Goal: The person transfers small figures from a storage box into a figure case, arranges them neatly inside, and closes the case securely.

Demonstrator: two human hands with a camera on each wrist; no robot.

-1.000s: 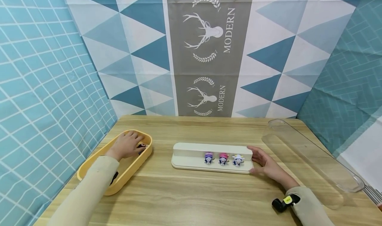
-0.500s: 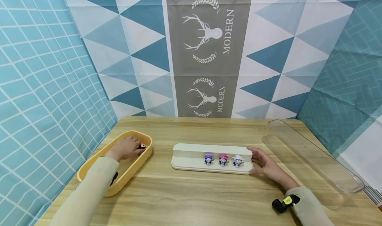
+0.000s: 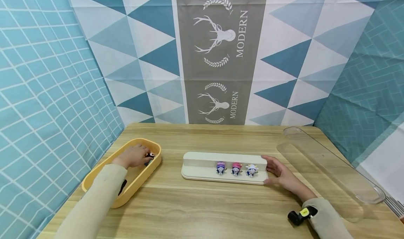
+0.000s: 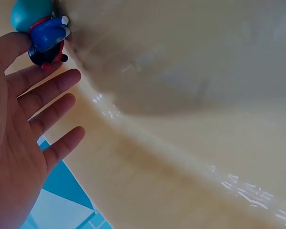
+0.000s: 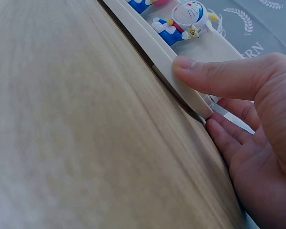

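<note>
Inside the yellow tray, at its far end, my left hand pinches a small figurine between thumb and index finger. The figurine has a teal part, a blue body and red details; the other fingers spread loosely apart. My right hand grips the right end of the cream display stand, with the thumb on its front rim and fingers behind the end. Three figurines stand on the stand's lower step: one with a purple hat, one with a pink hat and a white horned one.
A long transparent plastic cover lies on the table at the right. A dark item shows in the near part of the yellow tray, partly behind the left sleeve. Patterned cloth hangs behind the wooden table.
My left fingers have shifted slightly at the far end of the tray, and more of the figurine's blue shows beneath them. The right hand and the stand have stayed in place.
</note>
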